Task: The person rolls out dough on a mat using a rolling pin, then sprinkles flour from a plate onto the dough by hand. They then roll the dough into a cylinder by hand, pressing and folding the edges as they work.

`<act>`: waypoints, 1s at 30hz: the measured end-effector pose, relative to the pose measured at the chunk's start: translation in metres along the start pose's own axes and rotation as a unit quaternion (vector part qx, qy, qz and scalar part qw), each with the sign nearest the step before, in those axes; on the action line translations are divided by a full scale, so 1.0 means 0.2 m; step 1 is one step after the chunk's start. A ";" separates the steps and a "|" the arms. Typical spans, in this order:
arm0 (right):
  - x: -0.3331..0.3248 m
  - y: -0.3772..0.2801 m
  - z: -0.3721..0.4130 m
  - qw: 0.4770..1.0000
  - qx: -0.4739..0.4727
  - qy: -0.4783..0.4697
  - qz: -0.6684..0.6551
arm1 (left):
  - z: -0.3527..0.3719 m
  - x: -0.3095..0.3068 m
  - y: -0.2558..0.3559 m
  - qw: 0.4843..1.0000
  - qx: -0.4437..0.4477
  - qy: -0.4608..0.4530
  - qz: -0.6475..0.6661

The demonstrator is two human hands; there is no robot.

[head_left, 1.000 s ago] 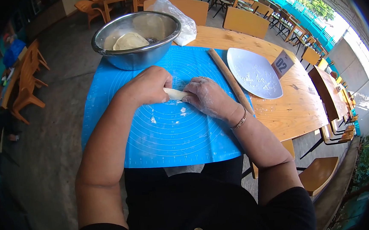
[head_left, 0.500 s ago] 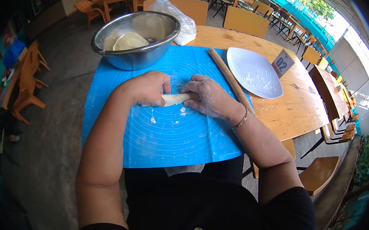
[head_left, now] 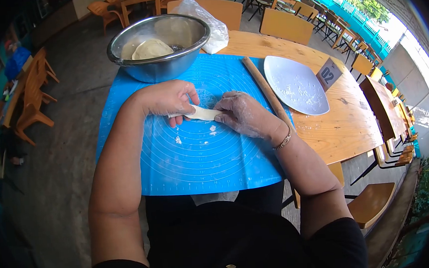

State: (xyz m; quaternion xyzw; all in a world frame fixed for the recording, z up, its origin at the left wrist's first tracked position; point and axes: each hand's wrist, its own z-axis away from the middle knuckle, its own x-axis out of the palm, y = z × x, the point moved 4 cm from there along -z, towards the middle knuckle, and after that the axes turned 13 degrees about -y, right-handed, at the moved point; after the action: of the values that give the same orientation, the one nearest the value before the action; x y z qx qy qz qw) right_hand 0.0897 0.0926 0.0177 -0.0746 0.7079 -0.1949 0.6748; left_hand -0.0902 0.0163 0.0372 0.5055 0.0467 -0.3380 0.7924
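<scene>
A pale strip of dough [head_left: 205, 113] stretches between my two hands, just over the blue mat [head_left: 201, 160] with its printed rings. My left hand [head_left: 172, 100] pinches the strip's left end between thumb and fingers. At the right end, my floury right hand [head_left: 240, 113] grips it with bent fingers. White flour patches lie on the mat below the strip. Beyond the hands stands a steel bowl [head_left: 157, 68] holding a round of dough [head_left: 152, 48].
Right of the mat's centre lies a rolling pin [head_left: 266, 88], beside a floury white plate [head_left: 295, 86] and a number card [head_left: 328, 73]. A plastic bag [head_left: 212, 27] of white powder stands behind the bowl. Chairs surround the wooden table [head_left: 343, 130].
My left hand has turned and lifted slightly, with its fingers now showing under the strip. The dough strip tilts more, its left end raised. My right hand has shifted slightly right.
</scene>
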 end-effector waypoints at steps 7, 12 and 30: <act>0.02 0.03 0.00 0.999 -0.004 0.029 0.019 | 0.02 0.00 -0.02 0.999 -0.003 -0.031 0.012; 0.00 0.03 0.00 1.000 0.012 0.018 0.011 | 0.03 -0.04 -0.06 0.999 -0.001 -0.030 0.011; 0.03 0.02 0.01 0.998 0.029 0.058 0.009 | 0.01 0.01 -0.02 0.976 -0.061 0.029 -0.207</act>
State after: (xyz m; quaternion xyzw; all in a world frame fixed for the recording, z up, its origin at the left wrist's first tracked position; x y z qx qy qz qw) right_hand 0.0916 0.0942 0.0113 -0.0370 0.7403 -0.2130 0.6365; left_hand -0.0915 0.0130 0.0351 0.4450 0.1935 -0.4764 0.7332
